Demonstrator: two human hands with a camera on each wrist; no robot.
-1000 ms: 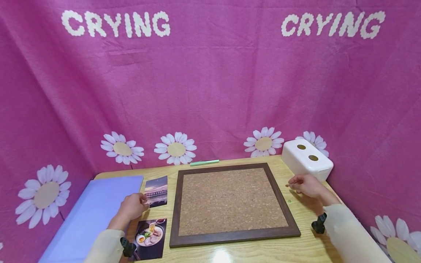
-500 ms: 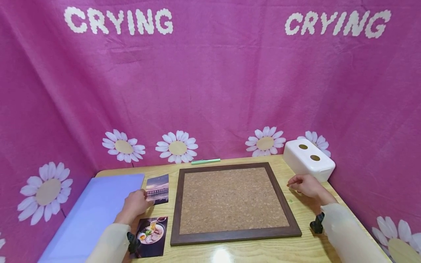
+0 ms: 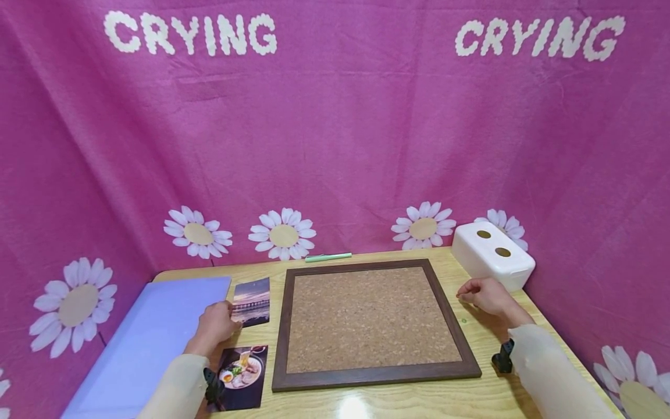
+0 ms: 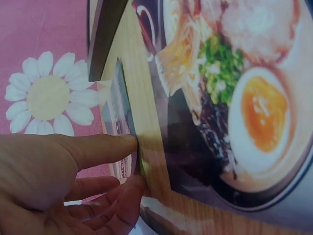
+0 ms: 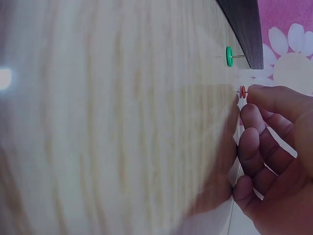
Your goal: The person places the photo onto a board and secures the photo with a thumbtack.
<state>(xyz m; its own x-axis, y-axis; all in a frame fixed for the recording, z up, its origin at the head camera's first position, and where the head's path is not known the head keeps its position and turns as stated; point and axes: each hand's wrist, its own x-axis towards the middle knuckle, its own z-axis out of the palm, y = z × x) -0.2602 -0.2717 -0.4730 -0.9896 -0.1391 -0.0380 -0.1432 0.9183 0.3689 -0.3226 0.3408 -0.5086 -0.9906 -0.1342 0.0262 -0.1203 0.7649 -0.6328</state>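
Note:
My left hand (image 3: 216, 324) is at the left edge of a sunset pier photo (image 3: 253, 302), pinching that edge between thumb and fingers. The left wrist view shows the pier photo (image 4: 121, 112) nearly edge-on at the thumb tip. Nearer the front lies a ramen photo (image 3: 243, 375). On the right, my right hand (image 3: 488, 295) pinches a red thumbtack (image 5: 242, 91) by its pin, close over the table; the fingers hide it in the head view. A green thumbtack (image 5: 229, 56) rests head down close by, its pin pointing up.
A dark-framed corkboard (image 3: 371, 320) lies between the hands. A pale blue board (image 3: 146, 331) covers the table's left side. A white box with two round holes (image 3: 489, 262) stands back right, and a light green pen (image 3: 328, 257) lies along the back edge.
The left hand has shifted slightly toward the pier photo and onto its edge. The right fingers have closed in on the red thumbtack, which showed beside them earlier. The view has shifted slightly.

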